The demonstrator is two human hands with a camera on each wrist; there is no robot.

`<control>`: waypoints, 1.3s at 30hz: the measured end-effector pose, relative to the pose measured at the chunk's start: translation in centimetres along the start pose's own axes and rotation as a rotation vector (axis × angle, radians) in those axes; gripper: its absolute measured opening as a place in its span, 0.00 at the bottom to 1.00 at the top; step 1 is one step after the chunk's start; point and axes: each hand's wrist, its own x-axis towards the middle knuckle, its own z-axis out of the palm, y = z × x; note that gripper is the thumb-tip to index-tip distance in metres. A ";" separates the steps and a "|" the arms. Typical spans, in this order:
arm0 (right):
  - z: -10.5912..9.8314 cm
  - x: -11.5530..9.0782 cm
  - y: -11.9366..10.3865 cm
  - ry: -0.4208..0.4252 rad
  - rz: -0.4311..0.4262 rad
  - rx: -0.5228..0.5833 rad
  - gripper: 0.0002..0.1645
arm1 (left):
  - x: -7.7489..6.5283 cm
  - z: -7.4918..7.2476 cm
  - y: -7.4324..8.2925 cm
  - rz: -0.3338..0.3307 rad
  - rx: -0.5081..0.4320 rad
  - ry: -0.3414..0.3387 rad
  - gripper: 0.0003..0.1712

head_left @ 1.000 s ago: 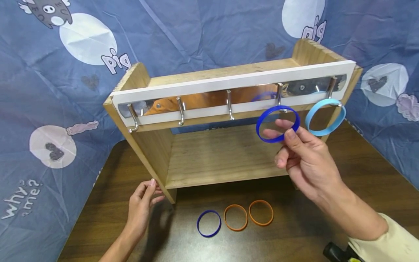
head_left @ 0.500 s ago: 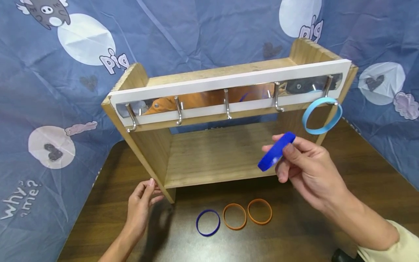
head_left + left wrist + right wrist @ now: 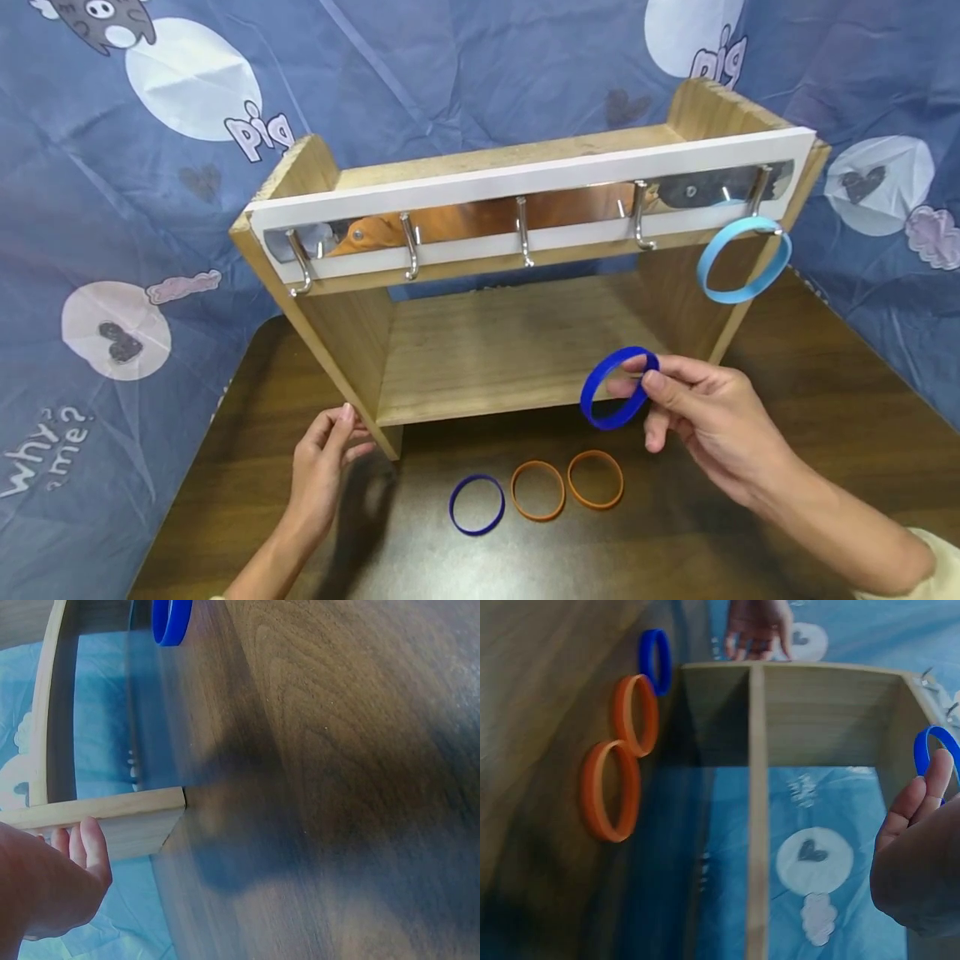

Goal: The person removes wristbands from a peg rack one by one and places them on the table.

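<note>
My right hand [image 3: 723, 421] pinches a blue silicone wristband [image 3: 590, 392] between thumb and fingers, in front of the shelf's lower opening. The band is tilted and touches nothing else. My left hand [image 3: 321, 467] rests on the left side panel of a wooden shelf [image 3: 450, 392], near its foot; in the left wrist view its fingertips [image 3: 93, 836] touch the wood. A light blue wristband [image 3: 727, 295] hangs from the far right hook. On the table lie another blue wristband [image 3: 476, 532] and two orange wristbands [image 3: 538, 518], side by side.
A white rail [image 3: 465, 185] with several metal hooks [image 3: 525, 237] and a mirror-like strip runs along the shelf's upper front. The shelf stands on a dark wooden table [image 3: 247, 475]. Behind it hangs a blue printed cloth [image 3: 450, 83].
My right hand has drawn down and away from the hook rail with the blue wristband, which has turned in its grip. My left hand stays at the side panel.
</note>
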 end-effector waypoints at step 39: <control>-8.8 -2.7 6.9 0.164 0.520 -0.575 0.29 | 0.0 0.0 0.0 0.011 0.011 0.006 0.21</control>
